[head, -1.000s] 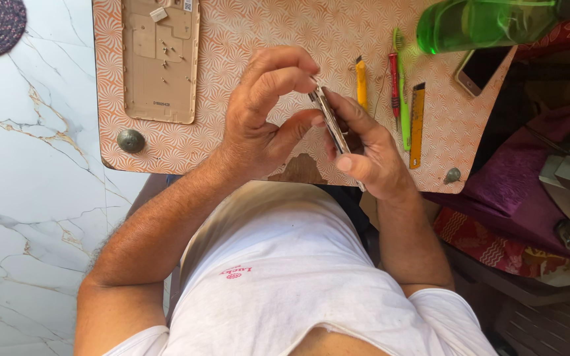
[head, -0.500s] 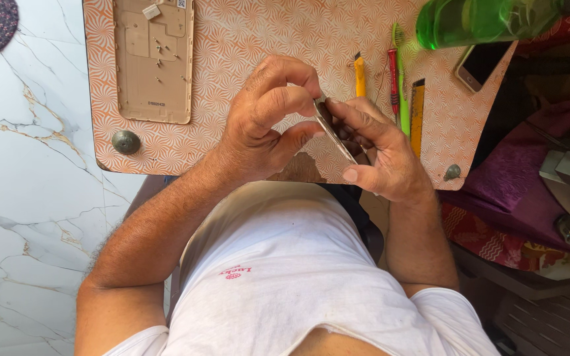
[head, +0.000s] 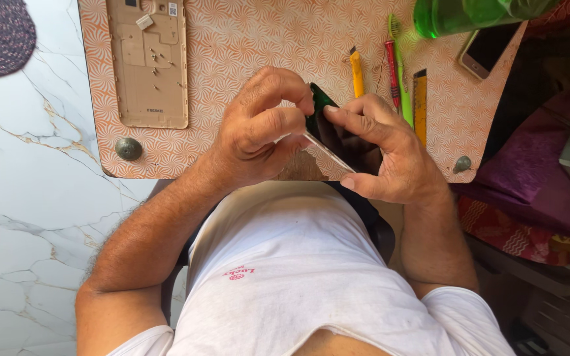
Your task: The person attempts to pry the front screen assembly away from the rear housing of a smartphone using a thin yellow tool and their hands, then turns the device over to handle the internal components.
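Both of my hands hold a dark smartphone (head: 338, 135) on edge above the near rim of an orange patterned board (head: 245, 46). My left hand (head: 262, 128) pinches its upper corner and near edge with curled fingers. My right hand (head: 384, 155) cradles it from the right, thumb under the lower edge and forefinger on the top corner. The glossy screen faces right, partly hidden by my fingers.
A beige phone back cover (head: 146, 62) with small screws lies at the board's upper left. A yellow tool (head: 357, 72), red screwdriver (head: 392, 66), green toothbrush (head: 400, 79) and yellow cutter (head: 419, 105) lie right. Green bottle (head: 476, 13), another phone (head: 486, 49), purple cloth (head: 536, 178).
The phone has turned from nearly edge-on to showing its dark screen. My right hand has shifted its fingers to the top corner. The view has tilted slightly.
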